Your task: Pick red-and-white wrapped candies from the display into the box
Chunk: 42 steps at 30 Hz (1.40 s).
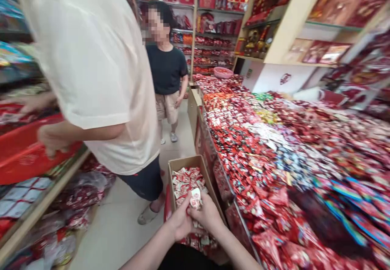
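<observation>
Both of my hands are together over an open cardboard box filled with small red-and-white wrapped candies. Between my fingertips is one wrapped candy, its pale face turned up. My left hand pinches it from the left, and my right hand closes on it from the right. The lower fingers of both hands overlap and are partly hidden. Below my wrists, more of the candies show in the near part of the box.
To the right, a long display bin is heaped with wrapped sweets. A person in a white shirt stands close on the left by a red tray. Another person in a black top stands farther down the tiled aisle. A pink basket sits at the back.
</observation>
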Each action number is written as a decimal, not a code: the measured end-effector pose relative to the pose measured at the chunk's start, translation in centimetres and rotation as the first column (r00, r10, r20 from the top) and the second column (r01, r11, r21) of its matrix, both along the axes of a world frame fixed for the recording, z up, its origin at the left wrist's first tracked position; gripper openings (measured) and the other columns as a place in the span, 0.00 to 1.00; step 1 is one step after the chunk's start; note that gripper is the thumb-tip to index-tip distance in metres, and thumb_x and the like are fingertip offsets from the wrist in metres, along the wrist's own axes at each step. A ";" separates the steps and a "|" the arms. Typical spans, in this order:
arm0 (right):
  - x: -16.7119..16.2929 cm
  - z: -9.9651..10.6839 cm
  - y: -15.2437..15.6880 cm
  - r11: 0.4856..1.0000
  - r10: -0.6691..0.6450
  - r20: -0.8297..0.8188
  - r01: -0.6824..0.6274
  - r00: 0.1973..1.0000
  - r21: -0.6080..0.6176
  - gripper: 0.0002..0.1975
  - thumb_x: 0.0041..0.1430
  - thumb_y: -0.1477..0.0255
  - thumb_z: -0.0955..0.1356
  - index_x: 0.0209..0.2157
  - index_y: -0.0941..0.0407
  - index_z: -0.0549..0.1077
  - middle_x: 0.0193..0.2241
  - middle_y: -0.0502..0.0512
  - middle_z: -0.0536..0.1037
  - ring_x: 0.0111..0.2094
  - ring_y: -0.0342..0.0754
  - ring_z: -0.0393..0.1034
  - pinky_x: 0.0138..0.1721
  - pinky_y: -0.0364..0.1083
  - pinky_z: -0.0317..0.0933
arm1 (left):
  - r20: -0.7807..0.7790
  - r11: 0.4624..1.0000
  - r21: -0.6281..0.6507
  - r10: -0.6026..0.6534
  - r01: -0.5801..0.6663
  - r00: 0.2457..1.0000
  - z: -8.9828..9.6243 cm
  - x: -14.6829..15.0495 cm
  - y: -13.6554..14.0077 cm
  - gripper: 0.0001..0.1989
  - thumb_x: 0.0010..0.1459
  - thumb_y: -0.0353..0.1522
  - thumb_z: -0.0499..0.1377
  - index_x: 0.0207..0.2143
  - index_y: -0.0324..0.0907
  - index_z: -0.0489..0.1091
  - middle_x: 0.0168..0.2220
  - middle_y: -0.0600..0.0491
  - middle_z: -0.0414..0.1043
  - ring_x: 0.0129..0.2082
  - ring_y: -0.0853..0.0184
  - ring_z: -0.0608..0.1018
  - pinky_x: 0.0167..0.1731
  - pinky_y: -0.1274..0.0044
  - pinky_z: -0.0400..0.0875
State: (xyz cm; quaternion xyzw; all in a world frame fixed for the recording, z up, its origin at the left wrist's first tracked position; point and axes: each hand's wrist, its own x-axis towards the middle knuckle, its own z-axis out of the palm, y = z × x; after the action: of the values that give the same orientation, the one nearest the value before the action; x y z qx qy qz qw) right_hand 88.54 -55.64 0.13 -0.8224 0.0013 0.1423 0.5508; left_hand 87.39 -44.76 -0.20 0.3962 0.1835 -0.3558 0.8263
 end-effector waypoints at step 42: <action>-1.7 3.5 -6.4 0.816 -0.457 -0.031 0.433 0.889 0.383 0.23 0.41 0.64 0.72 0.40 0.57 0.68 0.34 0.54 0.74 0.34 0.48 0.69 0.36 0.46 0.63 | 0.137 0.762 0.577 -0.447 0.296 0.884 4.2 2.2 -1.8 0.22 0.45 0.49 0.59 0.33 0.40 0.65 0.14 0.59 0.65 0.10 0.78 0.60 0.07 0.87 0.46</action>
State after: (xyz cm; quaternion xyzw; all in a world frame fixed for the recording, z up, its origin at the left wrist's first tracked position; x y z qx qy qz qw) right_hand 86.85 -61.99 3.59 -0.6808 0.1487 -0.0186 0.7170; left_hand 89.61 -46.61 4.03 0.6851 0.0806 -0.3907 0.6094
